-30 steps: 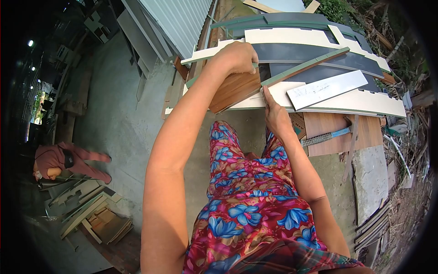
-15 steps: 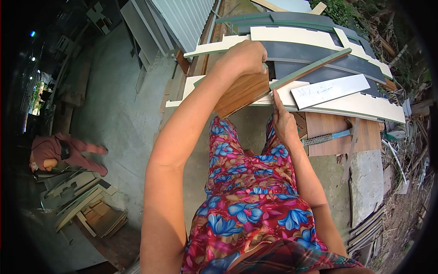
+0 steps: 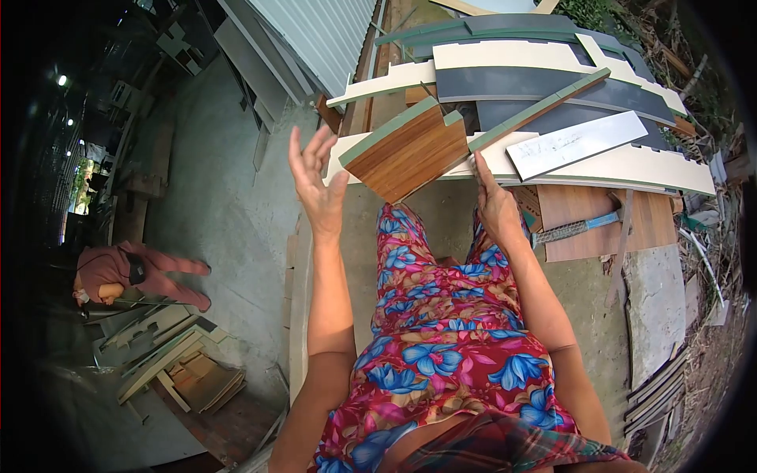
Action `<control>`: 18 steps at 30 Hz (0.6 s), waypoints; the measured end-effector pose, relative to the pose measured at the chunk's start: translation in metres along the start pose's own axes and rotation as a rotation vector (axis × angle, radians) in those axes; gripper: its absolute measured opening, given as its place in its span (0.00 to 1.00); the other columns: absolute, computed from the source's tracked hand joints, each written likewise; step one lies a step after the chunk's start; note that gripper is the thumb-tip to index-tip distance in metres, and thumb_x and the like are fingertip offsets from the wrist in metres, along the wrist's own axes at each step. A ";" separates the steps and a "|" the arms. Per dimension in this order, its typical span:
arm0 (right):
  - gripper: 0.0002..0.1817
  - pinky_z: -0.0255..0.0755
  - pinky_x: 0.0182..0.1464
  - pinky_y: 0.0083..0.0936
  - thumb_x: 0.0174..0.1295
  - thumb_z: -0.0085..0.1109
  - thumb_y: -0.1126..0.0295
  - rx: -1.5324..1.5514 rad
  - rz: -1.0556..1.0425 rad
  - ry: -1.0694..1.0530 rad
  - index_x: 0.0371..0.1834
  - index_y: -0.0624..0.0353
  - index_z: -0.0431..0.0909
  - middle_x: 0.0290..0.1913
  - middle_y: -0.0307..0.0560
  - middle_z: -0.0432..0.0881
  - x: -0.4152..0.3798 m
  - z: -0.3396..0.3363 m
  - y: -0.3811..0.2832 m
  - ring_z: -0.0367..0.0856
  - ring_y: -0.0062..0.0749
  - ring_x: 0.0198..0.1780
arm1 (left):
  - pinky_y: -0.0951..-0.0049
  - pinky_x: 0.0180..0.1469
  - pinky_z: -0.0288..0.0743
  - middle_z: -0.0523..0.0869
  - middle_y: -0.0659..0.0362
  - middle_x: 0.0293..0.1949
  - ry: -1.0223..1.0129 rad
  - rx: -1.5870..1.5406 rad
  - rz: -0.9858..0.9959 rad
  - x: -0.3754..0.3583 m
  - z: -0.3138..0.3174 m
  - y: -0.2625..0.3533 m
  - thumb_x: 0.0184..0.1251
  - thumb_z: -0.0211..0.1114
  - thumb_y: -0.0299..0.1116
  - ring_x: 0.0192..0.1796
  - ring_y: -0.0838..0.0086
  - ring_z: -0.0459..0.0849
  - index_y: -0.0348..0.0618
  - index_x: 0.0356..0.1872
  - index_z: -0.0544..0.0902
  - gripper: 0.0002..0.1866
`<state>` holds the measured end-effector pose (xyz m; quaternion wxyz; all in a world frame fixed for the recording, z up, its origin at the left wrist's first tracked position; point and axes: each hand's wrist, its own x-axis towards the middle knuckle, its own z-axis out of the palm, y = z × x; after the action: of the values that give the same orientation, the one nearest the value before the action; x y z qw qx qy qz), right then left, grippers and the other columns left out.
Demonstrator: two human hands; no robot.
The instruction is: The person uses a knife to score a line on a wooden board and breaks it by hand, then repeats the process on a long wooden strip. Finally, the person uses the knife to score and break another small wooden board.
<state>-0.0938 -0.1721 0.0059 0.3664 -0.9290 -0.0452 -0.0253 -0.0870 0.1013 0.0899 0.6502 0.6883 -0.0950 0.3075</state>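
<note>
My left hand [image 3: 318,185] is raised with fingers spread, holding nothing, just left of a wood-grain board [image 3: 414,154]. The board has green edges and a notch at its upper right, and lies over the near edge of the stacked panels. At its lower right side is my right hand [image 3: 498,209], its index finger stretched along the edge and the other fingers curled, partly hidden. From that fingertip a narrow green-edged strip [image 3: 544,109] runs up and right across the stack. A white marked plank [image 3: 576,145] lies to the right of the strip.
Cream panels [image 3: 505,57] and dark grey panels [image 3: 505,87] are stacked ahead. A hammer [image 3: 576,227] with a blue-and-grey handle rests on a wood-grain sheet [image 3: 650,217] at right. Far left, another person [image 3: 142,272] bends over piled offcuts [image 3: 197,378]. Dry brush lines the right side.
My left hand has let go of the wood-grain board and moved left, opening its fingers. My right hand stays at the board's edge. The view has shifted slightly.
</note>
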 end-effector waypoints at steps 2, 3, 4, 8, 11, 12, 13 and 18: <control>0.40 0.73 0.43 0.55 0.67 0.48 0.76 0.002 0.007 -0.007 0.81 0.37 0.50 0.37 0.73 0.83 0.001 -0.001 0.000 0.82 0.69 0.40 | 0.56 0.69 0.67 0.75 0.40 0.65 -0.118 0.062 -0.101 -0.026 -0.014 -0.034 0.48 0.82 0.50 0.66 0.56 0.76 0.36 0.74 0.60 0.56; 0.40 0.73 0.43 0.55 0.67 0.48 0.76 0.000 0.012 -0.012 0.81 0.37 0.50 0.37 0.73 0.83 0.001 -0.001 0.000 0.82 0.69 0.40 | 0.56 0.70 0.67 0.75 0.41 0.65 -0.176 0.092 -0.153 -0.035 -0.016 -0.046 0.48 0.82 0.49 0.66 0.57 0.76 0.35 0.74 0.60 0.56; 0.39 0.73 0.43 0.55 0.67 0.48 0.76 0.005 0.011 -0.008 0.81 0.37 0.50 0.37 0.73 0.83 0.001 0.000 0.001 0.82 0.69 0.40 | 0.58 0.68 0.69 0.78 0.42 0.62 -0.221 0.152 -0.153 -0.040 -0.011 -0.051 0.49 0.82 0.48 0.64 0.60 0.78 0.35 0.70 0.65 0.50; 0.39 0.73 0.44 0.56 0.67 0.48 0.76 0.003 0.039 -0.036 0.81 0.37 0.51 0.37 0.73 0.83 0.001 -0.003 -0.003 0.82 0.69 0.40 | 0.65 0.59 0.76 0.87 0.48 0.49 -0.367 0.224 -0.344 -0.051 0.008 -0.071 0.52 0.82 0.42 0.53 0.67 0.85 0.33 0.56 0.80 0.33; 0.38 0.73 0.45 0.56 0.68 0.48 0.75 -0.004 0.013 -0.008 0.81 0.38 0.51 0.37 0.73 0.83 0.001 -0.002 -0.003 0.82 0.69 0.40 | 0.69 0.52 0.79 0.89 0.53 0.44 -0.221 0.128 -0.238 -0.049 0.035 -0.070 0.57 0.79 0.32 0.46 0.71 0.86 0.34 0.50 0.83 0.22; 0.38 0.73 0.45 0.55 0.68 0.48 0.75 -0.005 -0.005 0.014 0.81 0.39 0.51 0.37 0.73 0.83 0.001 -0.002 -0.003 0.82 0.69 0.40 | 0.70 0.52 0.79 0.89 0.54 0.44 -0.187 0.087 -0.240 -0.047 0.038 -0.072 0.57 0.78 0.31 0.46 0.72 0.86 0.34 0.50 0.83 0.21; 0.37 0.73 0.48 0.56 0.68 0.47 0.75 0.013 0.014 0.001 0.81 0.38 0.51 0.39 0.75 0.82 0.003 -0.003 -0.004 0.81 0.70 0.44 | 0.71 0.52 0.79 0.89 0.55 0.45 -0.184 0.056 -0.260 -0.045 0.039 -0.073 0.58 0.78 0.30 0.47 0.72 0.86 0.34 0.50 0.83 0.21; 0.35 0.73 0.51 0.55 0.70 0.44 0.76 0.056 0.031 0.007 0.81 0.42 0.52 0.45 0.80 0.80 0.014 0.000 -0.007 0.79 0.72 0.51 | 0.72 0.54 0.78 0.87 0.57 0.47 -0.185 -0.069 -0.318 -0.033 0.042 -0.085 0.58 0.78 0.29 0.49 0.74 0.84 0.36 0.53 0.82 0.22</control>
<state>-0.0809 -0.1658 0.0116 0.3927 -0.9189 -0.0303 -0.0217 -0.0555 0.0637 0.0027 0.7023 0.6972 -0.0549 0.1328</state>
